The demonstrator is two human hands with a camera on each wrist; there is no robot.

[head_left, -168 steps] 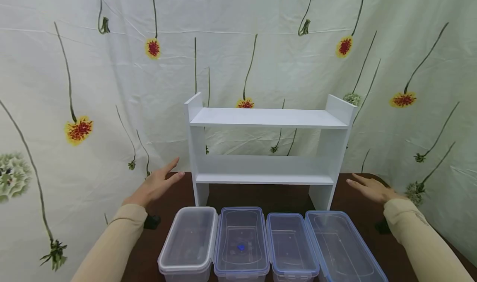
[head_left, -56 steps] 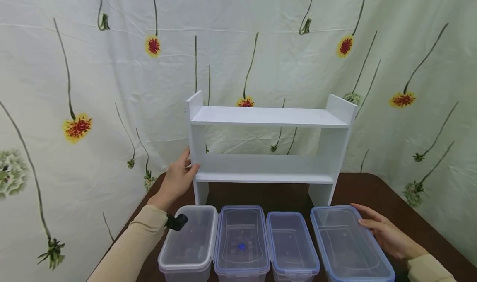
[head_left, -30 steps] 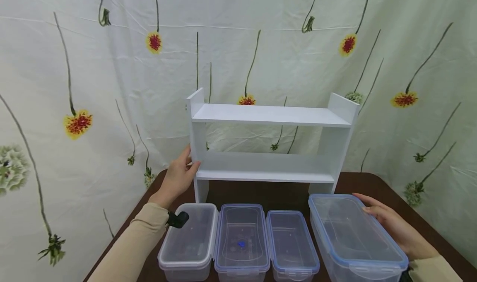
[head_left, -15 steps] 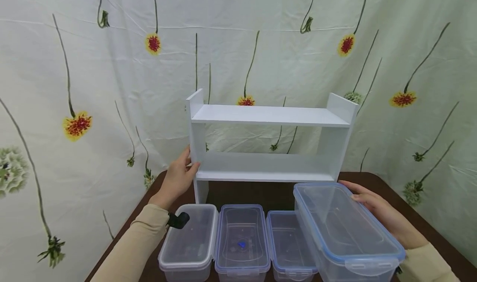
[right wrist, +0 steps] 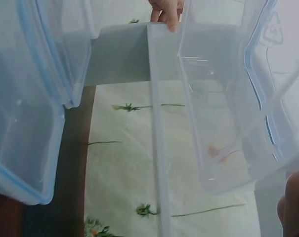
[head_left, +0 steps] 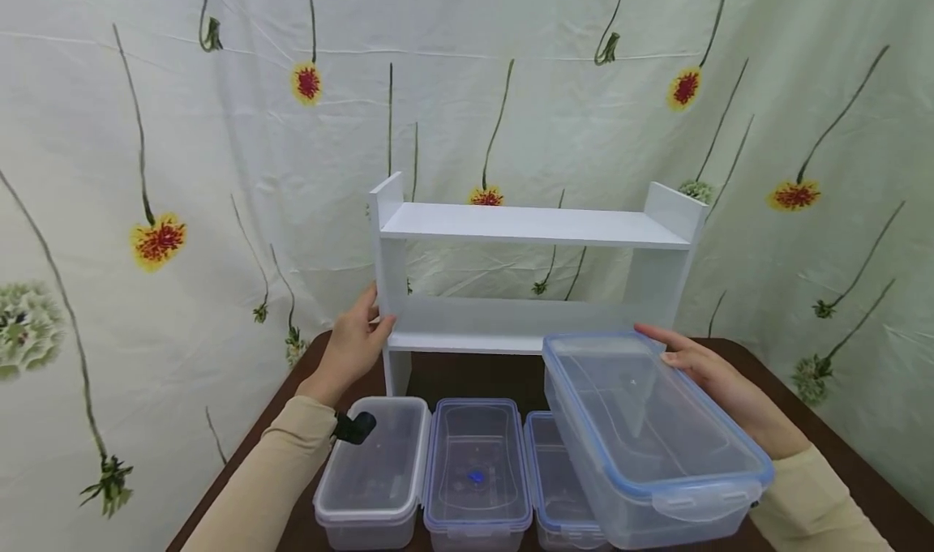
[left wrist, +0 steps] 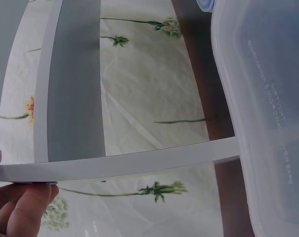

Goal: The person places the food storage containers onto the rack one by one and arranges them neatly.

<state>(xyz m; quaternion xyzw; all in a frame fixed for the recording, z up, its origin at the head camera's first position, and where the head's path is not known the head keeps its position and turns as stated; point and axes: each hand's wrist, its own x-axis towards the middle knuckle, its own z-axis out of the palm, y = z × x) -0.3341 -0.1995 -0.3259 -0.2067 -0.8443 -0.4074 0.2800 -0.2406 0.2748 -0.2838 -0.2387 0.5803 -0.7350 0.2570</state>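
My left hand [head_left: 346, 353] holds the left side panel of a white two-tier shelf [head_left: 525, 224]. In the left wrist view its fingers [left wrist: 28, 210] lie on one side of that panel's edge and the thumb on the other. My right hand [head_left: 733, 394] grips the right side of a large clear food container [head_left: 657, 422] with a blue-rimmed lid. This container hangs tilted in front of the shelf's right half, overlapping the middle board's right end in the head view. Fingertips of the right hand [right wrist: 293, 205] show at the right wrist view's edge.
Along the front stand three lidded food containers: a white-rimmed one [head_left: 375, 463], a blue-rimmed one [head_left: 477, 471] with a blue button, and a narrower one [head_left: 558, 471], partly covered by the held container. Beneath is a dark brown table [head_left: 730, 353]; behind hangs a flowered curtain [head_left: 241, 130].
The left hand has taken hold of the shelf's side. The right hand has lifted the rightmost container from the row and carried it up, forward and leftward toward the shelf.
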